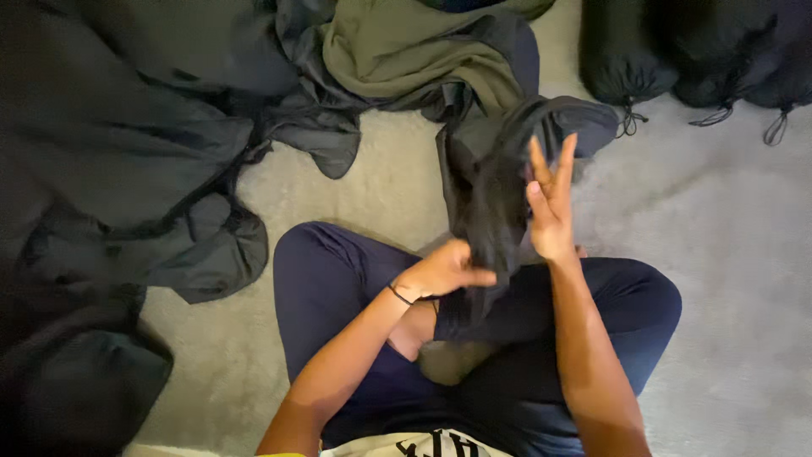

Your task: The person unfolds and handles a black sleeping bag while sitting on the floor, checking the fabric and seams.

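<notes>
Sitting cross-legged on the pale carpet floor [727, 254], dark blue trousers [338, 288], knees out to both sides. My left hand [440, 272] is closed around the lower part of a black garment [495, 211], fingers together, pinching the cloth just above my lap. My right hand [550, 207] is flat against the garment's right side, fingers [562, 161] straight and slightly spread, pointing up, not gripping anything. The garment hangs between both hands over my crossed legs, its top bunching up toward the far middle of the floor. Thin black band [399, 294] on my left wrist.

Far edge of the floor, middle: an olive green cloth [414, 51] lying on dark grey fabric, just beyond the black garment. Left side of the floor: big heap of dark grey cloth [118, 144], running from the far left corner down to the near left. Far right corner: black drawstring bags [677, 51], cords trailing on the carpet, well apart from my hands.
</notes>
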